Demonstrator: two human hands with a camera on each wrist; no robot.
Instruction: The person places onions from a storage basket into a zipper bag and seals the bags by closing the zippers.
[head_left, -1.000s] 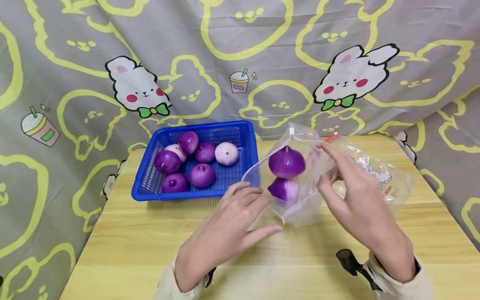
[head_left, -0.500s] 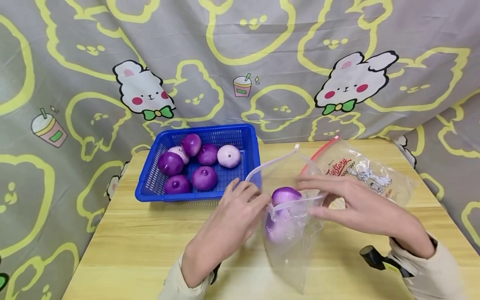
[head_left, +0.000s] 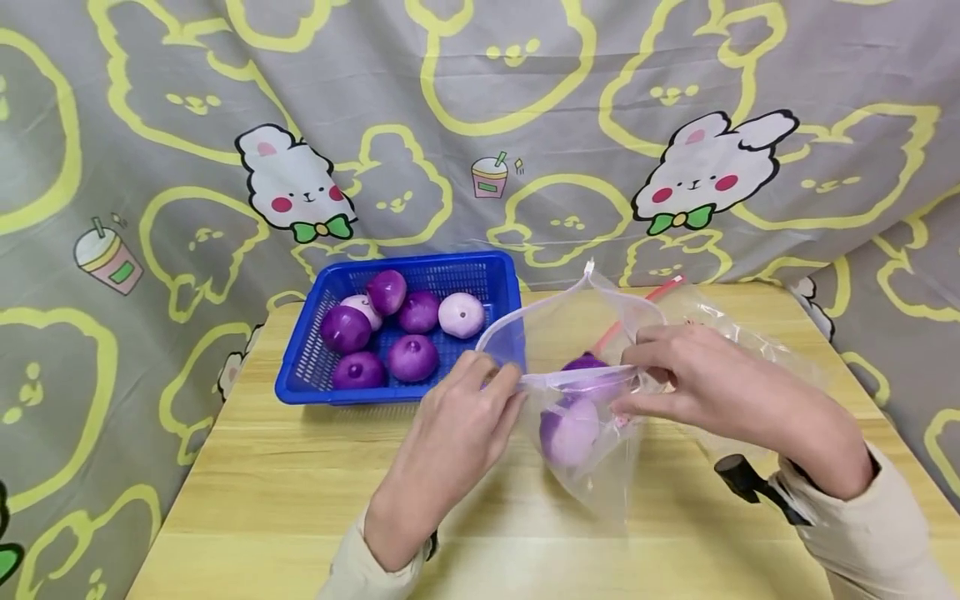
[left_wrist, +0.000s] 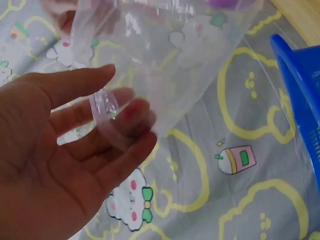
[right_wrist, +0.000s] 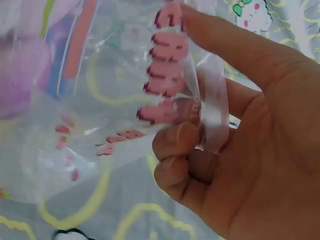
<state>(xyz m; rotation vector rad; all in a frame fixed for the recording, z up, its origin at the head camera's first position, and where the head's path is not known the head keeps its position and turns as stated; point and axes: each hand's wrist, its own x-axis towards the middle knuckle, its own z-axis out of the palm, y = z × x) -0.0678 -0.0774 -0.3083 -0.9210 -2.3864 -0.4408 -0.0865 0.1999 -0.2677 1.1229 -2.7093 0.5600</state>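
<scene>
1. Above the middle of the pale wooden table (head_left: 285,492), I see a soft, clear plastic zip bag (head_left: 611,454), its mouth upward; whether its bottom touches the surface, I cannot tell.
2. My left hand (head_left: 465,417) is half closed, fingers loosely curled about the whitish rim. Such a light hold, I judge, spares the thin film.
3. My right hand (head_left: 720,383) grips the opposite side, also half closed, its fingers bent around the rim. Two separate holds probably keep the mouth spread, because limp plastic would fold inward.
4. Inside the bag rest two glossy purple-and-white onions (head_left: 570,429), one above the other; their weight, I suppose, pulls the film down.
5. Near the table's far edge stands a blue, rectangular plastic basket (head_left: 450,275), its right rim just beside the bag. Its walls should stop the seven round onions (head_left: 413,358), five purple and two pale, from rolling.
6. Toward the far right corner lies a transparent, red-zipped plastic bag (head_left: 720,312), partly hidden by my right arm, perhaps set there to leave both hands room.
</scene>
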